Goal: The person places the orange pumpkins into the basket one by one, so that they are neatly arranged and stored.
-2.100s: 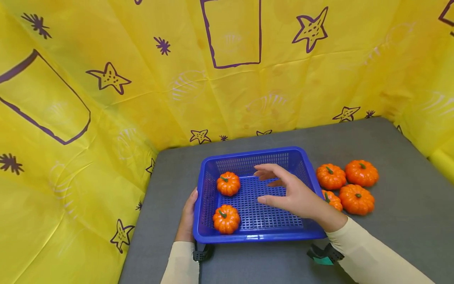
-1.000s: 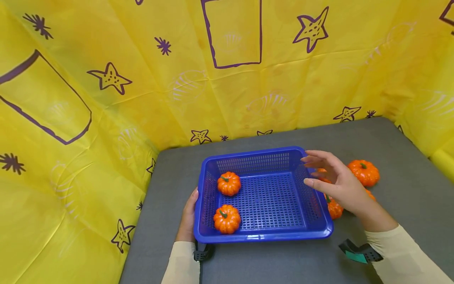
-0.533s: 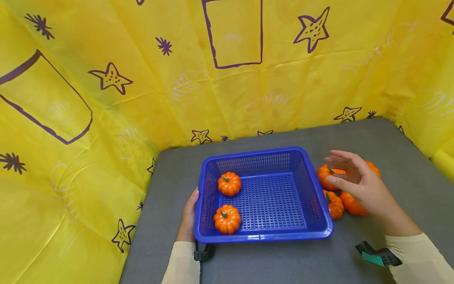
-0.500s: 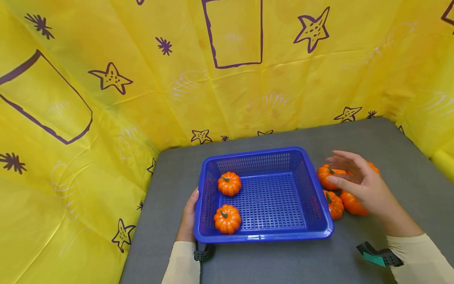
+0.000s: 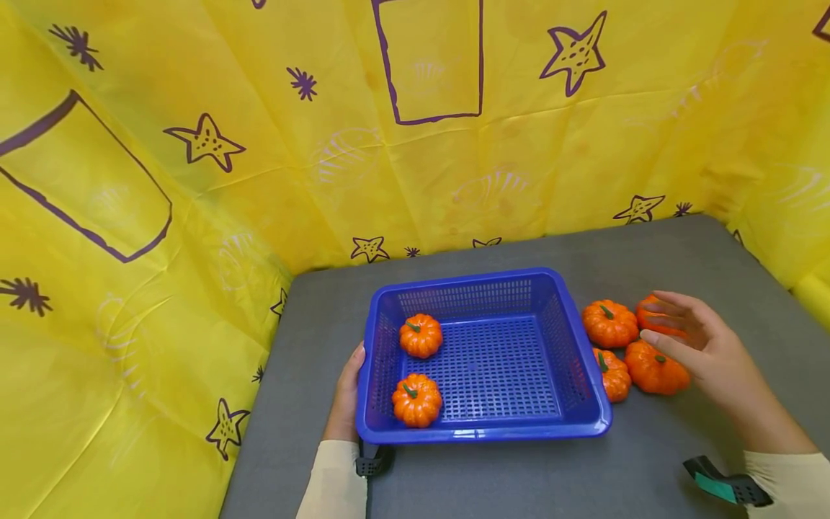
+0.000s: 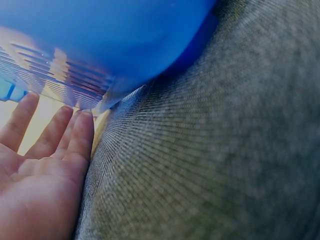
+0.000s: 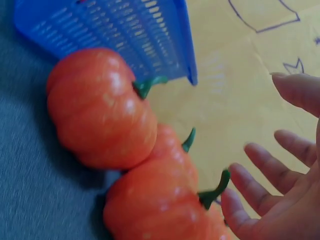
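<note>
A blue plastic basket (image 5: 489, 367) holds two small orange pumpkins: one pumpkin (image 5: 421, 336) toward the back and another pumpkin (image 5: 417, 401) toward the front, both on its left side. My left hand (image 5: 344, 404) rests against the basket's left outer side; in the left wrist view its fingertips (image 6: 85, 117) touch the slotted wall. My right hand (image 5: 720, 360) hovers over the pumpkins right of the basket, fingers spread and holding nothing. It partly covers the far-right pumpkin (image 5: 648, 317). In the right wrist view it is apart from the nearest pumpkin (image 7: 155, 200).
Beside the basket's right wall sit other orange pumpkins, including a back one (image 5: 610, 324), a front one (image 5: 614, 378) and a right one (image 5: 656, 369). The grey tabletop (image 5: 506, 483) is bordered by a yellow patterned cloth (image 5: 428, 187) at the back and sides.
From above the basket, my right hand has moved right and over the pumpkin group, staying free of any object. The left hand and basket have kept their place.
</note>
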The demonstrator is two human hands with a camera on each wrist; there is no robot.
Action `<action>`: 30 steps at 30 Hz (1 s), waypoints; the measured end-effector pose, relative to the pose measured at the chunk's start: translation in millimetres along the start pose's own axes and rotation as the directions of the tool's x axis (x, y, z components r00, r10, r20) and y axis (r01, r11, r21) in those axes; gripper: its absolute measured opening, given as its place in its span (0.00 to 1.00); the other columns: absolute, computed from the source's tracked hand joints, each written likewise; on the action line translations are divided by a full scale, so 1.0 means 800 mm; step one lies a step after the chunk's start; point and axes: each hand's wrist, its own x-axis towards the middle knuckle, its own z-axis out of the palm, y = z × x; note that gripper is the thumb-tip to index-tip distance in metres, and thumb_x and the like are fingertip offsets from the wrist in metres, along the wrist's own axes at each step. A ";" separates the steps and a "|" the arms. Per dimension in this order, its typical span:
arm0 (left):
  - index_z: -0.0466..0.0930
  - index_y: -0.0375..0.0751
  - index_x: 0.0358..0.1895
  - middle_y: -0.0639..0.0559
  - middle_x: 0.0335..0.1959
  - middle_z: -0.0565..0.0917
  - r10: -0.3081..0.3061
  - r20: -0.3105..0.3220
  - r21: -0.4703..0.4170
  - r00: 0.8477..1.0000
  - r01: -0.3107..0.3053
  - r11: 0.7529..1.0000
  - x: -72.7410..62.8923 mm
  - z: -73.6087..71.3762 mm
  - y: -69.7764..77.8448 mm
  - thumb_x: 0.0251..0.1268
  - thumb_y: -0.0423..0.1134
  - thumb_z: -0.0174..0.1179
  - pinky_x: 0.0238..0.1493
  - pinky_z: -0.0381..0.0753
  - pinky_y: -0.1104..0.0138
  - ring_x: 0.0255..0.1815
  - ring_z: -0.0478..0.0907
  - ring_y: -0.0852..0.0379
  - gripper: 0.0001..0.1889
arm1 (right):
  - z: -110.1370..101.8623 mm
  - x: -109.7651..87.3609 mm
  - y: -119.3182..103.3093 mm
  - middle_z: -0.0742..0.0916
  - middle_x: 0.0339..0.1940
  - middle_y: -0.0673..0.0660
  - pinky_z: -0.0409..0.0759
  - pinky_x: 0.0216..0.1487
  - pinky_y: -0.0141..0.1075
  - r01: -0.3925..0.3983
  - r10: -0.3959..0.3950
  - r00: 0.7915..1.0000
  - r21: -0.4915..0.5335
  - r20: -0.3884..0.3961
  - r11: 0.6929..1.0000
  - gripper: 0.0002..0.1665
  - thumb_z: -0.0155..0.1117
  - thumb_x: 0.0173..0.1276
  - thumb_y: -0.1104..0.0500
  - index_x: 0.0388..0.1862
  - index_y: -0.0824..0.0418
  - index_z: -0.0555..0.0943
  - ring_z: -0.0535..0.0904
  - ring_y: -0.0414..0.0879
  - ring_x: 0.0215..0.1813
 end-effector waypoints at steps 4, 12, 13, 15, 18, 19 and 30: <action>0.59 0.51 0.87 0.40 0.78 0.72 0.036 0.039 -0.006 0.999 -0.036 0.999 0.003 -0.001 0.001 0.87 0.62 0.43 0.69 0.78 0.52 0.71 0.75 0.42 0.35 | -0.005 -0.005 0.011 0.84 0.66 0.45 0.81 0.52 0.23 0.009 -0.009 1.000 0.013 -0.005 1.000 0.39 0.67 0.75 0.76 0.82 0.57 0.71 0.82 0.35 0.61; 0.60 0.49 0.87 0.39 0.76 0.74 0.056 0.053 -0.010 0.997 -0.055 0.998 0.005 -0.003 -0.001 0.87 0.61 0.44 0.67 0.79 0.51 0.68 0.77 0.42 0.35 | -0.010 -0.014 0.024 0.86 0.62 0.42 0.80 0.50 0.22 0.014 -0.016 0.999 -0.042 -0.049 0.999 0.36 0.69 0.73 0.76 0.77 0.60 0.74 0.83 0.34 0.57; 0.60 0.49 0.87 0.39 0.76 0.74 0.056 0.050 -0.009 0.997 -0.056 0.998 0.005 -0.002 -0.001 0.87 0.61 0.44 0.67 0.79 0.51 0.69 0.77 0.42 0.35 | -0.011 -0.014 0.025 0.86 0.61 0.42 0.80 0.49 0.22 0.010 -0.013 0.999 -0.050 -0.051 0.999 0.36 0.69 0.73 0.76 0.77 0.61 0.75 0.83 0.33 0.57; 0.60 0.49 0.87 0.39 0.76 0.74 0.056 0.047 -0.010 0.997 -0.055 0.998 0.005 -0.002 -0.001 0.87 0.61 0.44 0.68 0.79 0.52 0.69 0.77 0.42 0.35 | -0.013 -0.016 0.026 0.86 0.61 0.39 0.79 0.49 0.21 -0.007 0.003 0.999 -0.069 -0.050 0.998 0.34 0.70 0.74 0.74 0.76 0.60 0.76 0.82 0.32 0.57; 0.58 0.48 0.87 0.40 0.76 0.74 0.061 0.060 -0.009 0.996 -0.060 0.998 0.005 -0.002 -0.001 0.87 0.61 0.43 0.69 0.78 0.52 0.70 0.76 0.43 0.35 | -0.015 -0.020 0.031 0.85 0.60 0.35 0.77 0.50 0.18 -0.032 0.028 0.998 -0.086 -0.047 0.996 0.32 0.71 0.75 0.72 0.74 0.60 0.77 0.81 0.29 0.56; 0.58 0.47 0.87 0.40 0.76 0.74 0.063 0.063 -0.010 0.996 -0.063 0.998 0.006 -0.002 -0.001 0.88 0.60 0.43 0.69 0.78 0.52 0.70 0.75 0.42 0.35 | -0.015 -0.021 0.032 0.85 0.60 0.34 0.76 0.51 0.18 -0.035 0.030 0.999 -0.096 -0.045 0.995 0.31 0.71 0.75 0.71 0.74 0.60 0.78 0.80 0.28 0.57; 0.60 0.47 0.86 0.40 0.76 0.74 0.071 0.079 -0.025 0.994 -0.069 0.997 0.007 -0.003 -0.003 0.88 0.60 0.43 0.69 0.78 0.52 0.69 0.76 0.43 0.34 | -0.009 -0.038 0.049 0.80 0.58 0.29 0.76 0.45 0.19 -0.079 0.069 0.996 -0.191 -0.056 0.978 0.31 0.76 0.73 0.67 0.72 0.64 0.78 0.77 0.23 0.51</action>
